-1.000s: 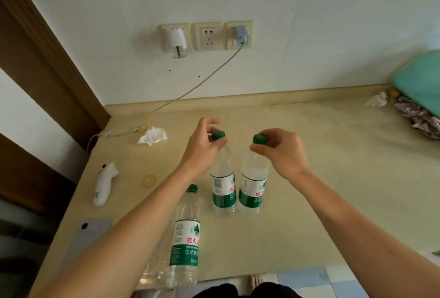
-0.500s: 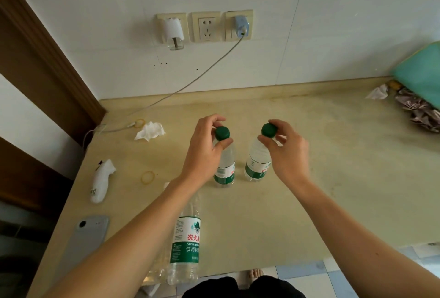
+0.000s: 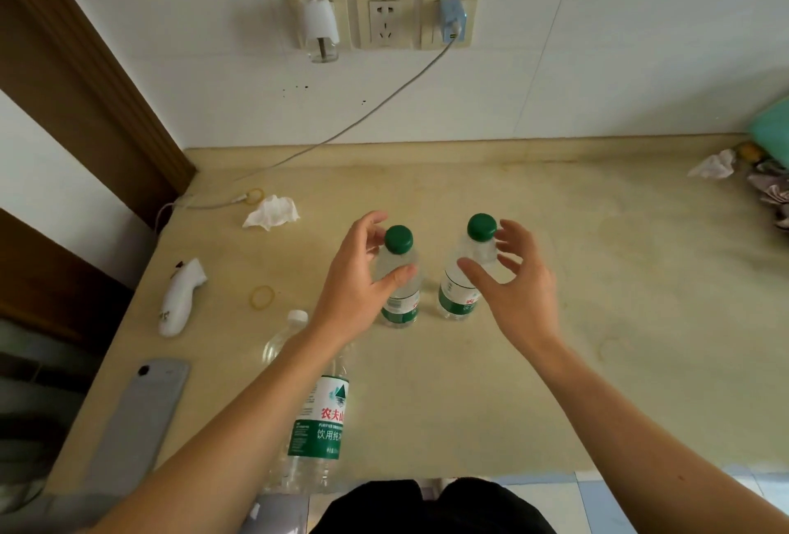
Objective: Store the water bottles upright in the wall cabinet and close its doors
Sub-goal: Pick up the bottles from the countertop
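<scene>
Two small water bottles with green caps stand upright side by side on the beige counter (image 3: pixel 555 341). My left hand (image 3: pixel 358 281) is cupped loosely around the neck of the left bottle (image 3: pixel 399 307), thumb in front and fingers behind. My right hand (image 3: pixel 512 277) hovers with spread fingers just right of the right bottle (image 3: pixel 459 298), not gripping it. A taller labelled bottle (image 3: pixel 320 418) stands near the front edge, partly hidden by my left forearm. A clear bottle neck with a white top (image 3: pixel 297 317) shows beside it. No wall cabinet is in view.
A grey phone (image 3: pixel 136 418) and a white handheld device (image 3: pixel 181 298) lie at the left. A crumpled tissue (image 3: pixel 273 213), rubber bands (image 3: pixel 261 297) and a charger cable (image 3: pixel 341 132) sit near the wall. Crumpled wrappers (image 3: pixel 768 192) and a green item (image 3: pixel 772 123) lie far right.
Both hands have let go of the green caps and opened. The two small bottles now stand on the counter. The view has tilted further down.
</scene>
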Available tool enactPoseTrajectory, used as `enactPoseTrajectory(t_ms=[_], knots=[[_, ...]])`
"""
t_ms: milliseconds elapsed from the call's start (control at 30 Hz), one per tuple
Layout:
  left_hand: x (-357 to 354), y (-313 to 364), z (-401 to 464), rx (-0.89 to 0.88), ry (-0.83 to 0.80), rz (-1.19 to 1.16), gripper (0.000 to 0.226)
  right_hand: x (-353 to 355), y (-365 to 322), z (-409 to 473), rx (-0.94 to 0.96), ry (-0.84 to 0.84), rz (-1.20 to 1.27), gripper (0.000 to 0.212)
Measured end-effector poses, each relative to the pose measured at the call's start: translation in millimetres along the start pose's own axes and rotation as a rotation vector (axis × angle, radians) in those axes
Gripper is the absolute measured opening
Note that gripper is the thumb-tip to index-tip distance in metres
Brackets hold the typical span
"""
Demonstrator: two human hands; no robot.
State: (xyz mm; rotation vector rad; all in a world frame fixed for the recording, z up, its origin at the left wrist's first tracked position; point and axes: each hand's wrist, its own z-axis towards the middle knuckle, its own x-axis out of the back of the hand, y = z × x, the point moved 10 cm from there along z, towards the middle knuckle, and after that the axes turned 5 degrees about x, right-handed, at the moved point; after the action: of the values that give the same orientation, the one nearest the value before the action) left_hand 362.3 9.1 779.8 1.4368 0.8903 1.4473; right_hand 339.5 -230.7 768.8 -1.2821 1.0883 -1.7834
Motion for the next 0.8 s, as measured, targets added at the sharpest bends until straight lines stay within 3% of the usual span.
enactPoseTrajectory(t_ms=[133, 267, 467, 800], knots=[[-11, -36, -21, 0.136, 0.095, -0.013, 0.090, -11, 37, -4, -0.078, -0.151, -0.024, 0.087], [-34, -66, -39, 0.287, 0.194, -0.096, 0.084, -26, 57, 0, -0.099, -0.295, -0.009, 0.077], [-43, -80, -38, 0.334, 0.336, -0.128, 0.074, -43, 68, 10, -0.064, -0.432, 0.010, 0.079], [-40, -58, -39, 0.361, 0.351, -0.163, 0.068, -36, 69, 5, -0.085, -0.372, 0.142, 0.061]])
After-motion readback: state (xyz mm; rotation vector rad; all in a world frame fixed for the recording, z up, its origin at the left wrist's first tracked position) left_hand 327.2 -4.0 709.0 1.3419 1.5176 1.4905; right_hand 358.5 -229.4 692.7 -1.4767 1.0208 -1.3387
